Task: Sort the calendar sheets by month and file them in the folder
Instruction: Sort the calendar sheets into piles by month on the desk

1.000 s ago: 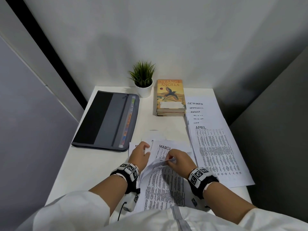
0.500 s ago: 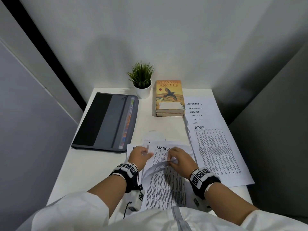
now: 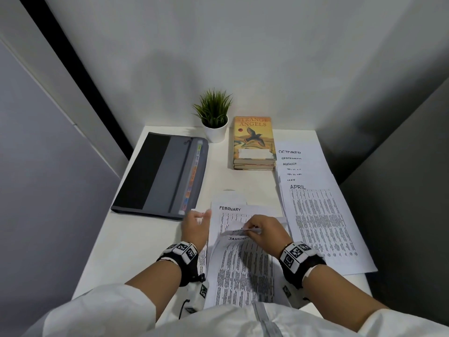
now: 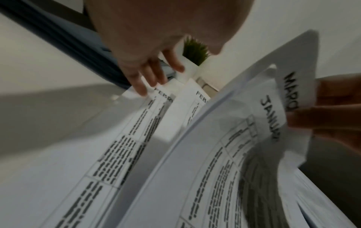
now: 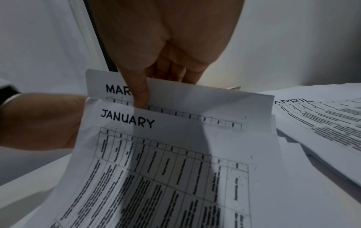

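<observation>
Seven months lie sorted in the pile (image 3: 315,215) by the book, the right hand (image 3: 263,231) pinches March (image 5: 195,95), the left hand (image 3: 195,227) lies loose, and the folder (image 3: 158,173) waits.

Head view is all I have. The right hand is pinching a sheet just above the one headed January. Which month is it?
Observer: The right wrist view reads MAR on it, so it is the March sheet. The right hand has its thumb in front of it, behind the January sheet.
Operator: Is the left hand gripping anything?
Observer: No. In the left wrist view the left hand has straight fingers, with the tips resting on a February sheet.
Operator: Only one February?
Observer: Two headings starting FEB show there. The second February sheet lies beside the first.
</observation>
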